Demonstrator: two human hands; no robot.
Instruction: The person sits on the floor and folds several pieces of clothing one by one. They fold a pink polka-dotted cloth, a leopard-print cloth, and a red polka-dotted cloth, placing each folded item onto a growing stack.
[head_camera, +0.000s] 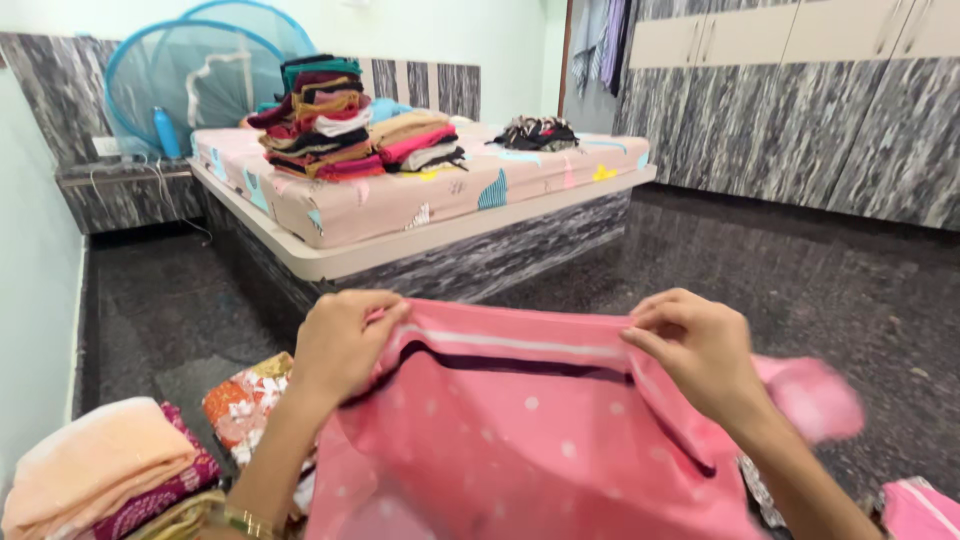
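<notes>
Left hand (340, 345) and right hand (700, 350) each closed on the top hem of a pink dotted cloth with a pale stripe (520, 430), held taut at chest height above the dark speckled floor (820, 290). Likely trouble: hem slipping from a loose pinch, far corner sagging onto that floor, folds skewing.

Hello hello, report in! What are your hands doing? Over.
Left hand and right hand both gripping the pink cloth by its top edge, spread between them. Folded clothes beside the left arm. Nothing blocking.
</notes>
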